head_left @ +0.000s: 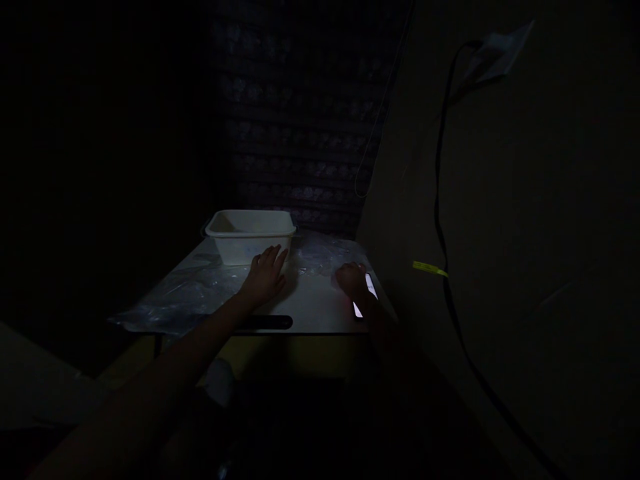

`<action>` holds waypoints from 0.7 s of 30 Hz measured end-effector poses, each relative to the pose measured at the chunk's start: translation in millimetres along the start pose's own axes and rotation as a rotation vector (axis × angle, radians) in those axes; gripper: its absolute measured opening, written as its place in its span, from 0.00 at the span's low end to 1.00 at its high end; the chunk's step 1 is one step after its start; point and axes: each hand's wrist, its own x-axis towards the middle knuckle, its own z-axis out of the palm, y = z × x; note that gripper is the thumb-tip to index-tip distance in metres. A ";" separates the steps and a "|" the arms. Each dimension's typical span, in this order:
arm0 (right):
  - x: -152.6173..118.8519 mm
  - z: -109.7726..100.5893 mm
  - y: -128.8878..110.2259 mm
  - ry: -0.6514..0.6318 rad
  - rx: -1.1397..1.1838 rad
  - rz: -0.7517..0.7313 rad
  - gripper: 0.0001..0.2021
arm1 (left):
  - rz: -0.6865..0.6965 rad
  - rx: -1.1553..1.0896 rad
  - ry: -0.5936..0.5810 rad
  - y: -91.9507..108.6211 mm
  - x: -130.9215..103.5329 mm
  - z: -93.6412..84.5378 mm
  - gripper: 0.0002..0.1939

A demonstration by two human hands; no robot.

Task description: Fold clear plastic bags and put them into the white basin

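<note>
The scene is very dark. My left hand (266,276) has its fingers spread, reaching in front of a white rectangular basin (251,240); whether it touches the basin wall is unclear. Crumpled clear plastic sheeting (193,290) lies on a white table (313,310), around the basin and toward the right. My right hand (351,277) is curled closed at the table's right side, beside the edge of the plastic. What it holds, if anything, is hidden. A phone (359,311) with a lit screen lies under the right wrist, which partly covers it.
A long black object with a rounded end (270,323) lies along the table's front edge, partly behind my left forearm. On the right wall hangs a black cable (439,200) with a yellow tag (429,268). A dark patterned curtain or blind (300,133) hangs behind the table.
</note>
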 end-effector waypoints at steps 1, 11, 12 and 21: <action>1.3 -2.9 -4.0 0.003 -0.027 0.010 0.11 | -0.001 -0.016 0.002 0.7 0.5 0.2 0.26; -0.9 -11.5 -62.5 0.016 -0.259 -0.184 0.10 | -0.029 -0.408 0.063 27.2 11.0 4.6 0.19; -1.2 -10.1 -65.4 0.016 -0.209 -0.190 0.09 | -0.016 -0.396 0.059 29.0 10.9 4.6 0.19; -1.3 -3.7 -65.0 0.030 0.050 -0.223 0.07 | -0.068 -0.370 0.019 25.4 5.4 -0.6 0.16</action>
